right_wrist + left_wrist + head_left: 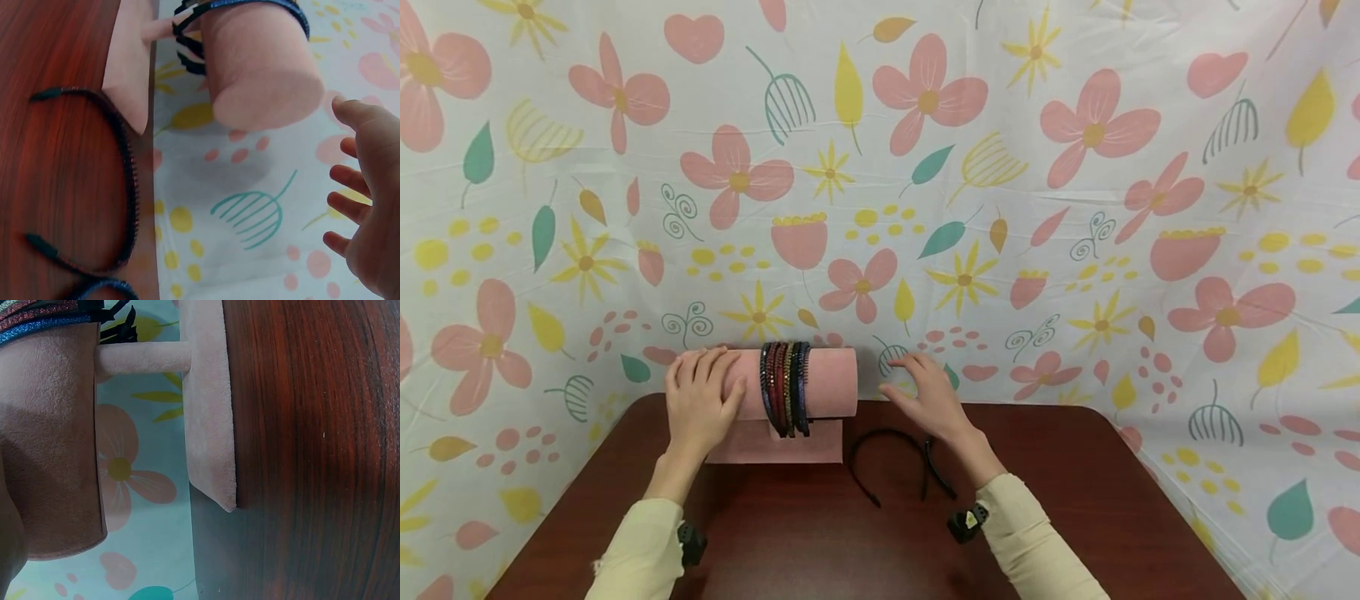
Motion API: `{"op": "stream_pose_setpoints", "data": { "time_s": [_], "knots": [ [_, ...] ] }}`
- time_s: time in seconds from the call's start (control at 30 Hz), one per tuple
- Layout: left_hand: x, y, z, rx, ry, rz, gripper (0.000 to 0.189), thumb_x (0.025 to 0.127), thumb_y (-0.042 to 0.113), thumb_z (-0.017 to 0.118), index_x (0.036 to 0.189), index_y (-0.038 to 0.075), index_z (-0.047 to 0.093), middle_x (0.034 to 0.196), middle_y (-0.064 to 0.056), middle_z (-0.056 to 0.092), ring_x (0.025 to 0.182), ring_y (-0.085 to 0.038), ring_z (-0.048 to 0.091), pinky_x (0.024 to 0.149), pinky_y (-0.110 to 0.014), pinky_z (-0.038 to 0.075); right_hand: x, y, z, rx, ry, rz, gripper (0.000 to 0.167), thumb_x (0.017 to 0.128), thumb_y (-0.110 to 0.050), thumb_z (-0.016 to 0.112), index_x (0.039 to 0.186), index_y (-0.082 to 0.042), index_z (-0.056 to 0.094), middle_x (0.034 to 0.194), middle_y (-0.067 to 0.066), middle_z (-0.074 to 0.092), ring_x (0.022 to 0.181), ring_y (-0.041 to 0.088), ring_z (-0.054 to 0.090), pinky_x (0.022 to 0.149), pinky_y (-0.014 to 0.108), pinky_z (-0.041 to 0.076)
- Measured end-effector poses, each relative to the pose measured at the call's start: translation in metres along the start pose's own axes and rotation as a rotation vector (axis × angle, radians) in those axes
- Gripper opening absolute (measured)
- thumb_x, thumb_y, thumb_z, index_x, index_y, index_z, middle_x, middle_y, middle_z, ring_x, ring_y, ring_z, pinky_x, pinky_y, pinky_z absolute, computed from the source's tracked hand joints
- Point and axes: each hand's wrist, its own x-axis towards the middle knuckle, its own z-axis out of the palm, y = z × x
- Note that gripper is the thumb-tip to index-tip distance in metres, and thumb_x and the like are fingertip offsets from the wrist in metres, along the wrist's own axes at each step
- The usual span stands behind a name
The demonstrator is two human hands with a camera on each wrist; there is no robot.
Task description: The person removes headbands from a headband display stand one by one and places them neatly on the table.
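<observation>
A pink plush headband stand (831,383) has a horizontal roll on a short post above a flat base. Several glittery headbands (784,387) hang side by side round its middle, in black, red, gold and blue. My left hand (700,400) holds the roll near its left end, fingers over the top and thumb toward the front. Off the roll's right end, my right hand (928,400) is held in the air, fingers apart and nothing in them. Below it on the table lie a dark headband with reddish glints (132,187) and a blue headband (103,285).
The dark reddish-brown wooden table (790,533) carries the stand near its back edge. Right behind it hangs a white cloth (880,217) printed with flowers and leaves, which also covers both sides. Black wrist cameras (967,523) are strapped over the cream sleeves (1033,533).
</observation>
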Motion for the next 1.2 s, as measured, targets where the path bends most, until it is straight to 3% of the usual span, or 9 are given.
{"op": "stream_pose_setpoints", "data": {
  "time_s": [0.27, 0.53, 0.7, 0.83, 1.2],
  "knots": [
    [0.0, -0.001, 0.002, -0.009, 0.035, 0.007, 0.048, 0.094, 0.046, 0.046, 0.125, 0.014, 0.064, 0.131, -0.013, 0.06, 0.125, -0.036, 0.046, 0.112, -0.061, 0.021, 0.006, -0.015, 0.005, 0.028, -0.017, -0.016, 0.046, 0.092, -0.038, 0.068, 0.131, -0.016, 0.06, 0.128, 0.005, 0.059, 0.118, 0.024, 0.057, 0.098, 0.046, 0.049],
    [0.001, -0.001, 0.003, -0.004, 0.046, 0.014, 0.048, 0.094, 0.045, 0.046, 0.124, 0.014, 0.065, 0.131, -0.013, 0.06, 0.124, -0.036, 0.047, 0.111, -0.062, 0.023, 0.018, -0.028, 0.008, 0.019, 0.001, -0.088, 0.046, 0.092, -0.038, 0.069, 0.129, -0.012, 0.061, 0.126, 0.005, 0.06, 0.114, 0.023, 0.059, 0.095, 0.043, 0.051],
    [0.0, -0.002, 0.003, -0.003, 0.052, 0.012, 0.049, 0.095, 0.047, 0.045, 0.124, 0.013, 0.065, 0.13, -0.013, 0.061, 0.124, -0.036, 0.047, 0.111, -0.062, 0.022, 0.026, -0.039, 0.011, 0.024, -0.038, -0.071, 0.051, 0.09, -0.04, 0.071, 0.13, -0.011, 0.061, 0.127, 0.005, 0.059, 0.116, 0.026, 0.059, 0.095, 0.045, 0.051],
    [0.0, -0.003, 0.001, 0.001, 0.054, 0.011, 0.049, 0.095, 0.046, 0.045, 0.124, 0.013, 0.065, 0.13, -0.014, 0.061, 0.123, -0.037, 0.047, 0.111, -0.062, 0.022, 0.033, -0.048, 0.014, 0.003, -0.069, -0.108, 0.056, 0.088, -0.042, 0.073, 0.133, -0.011, 0.06, 0.129, 0.006, 0.058, 0.115, 0.029, 0.059, 0.095, 0.046, 0.05],
    [-0.001, -0.003, 0.003, 0.004, 0.047, 0.021, 0.048, 0.096, 0.047, 0.044, 0.126, 0.015, 0.063, 0.131, -0.012, 0.06, 0.124, -0.037, 0.047, 0.111, -0.061, 0.022, 0.043, -0.063, 0.02, -0.016, -0.151, -0.12, 0.061, 0.087, -0.045, 0.073, 0.137, -0.014, 0.056, 0.136, 0.004, 0.055, 0.125, 0.023, 0.054, 0.103, 0.043, 0.047]
  ]
}}
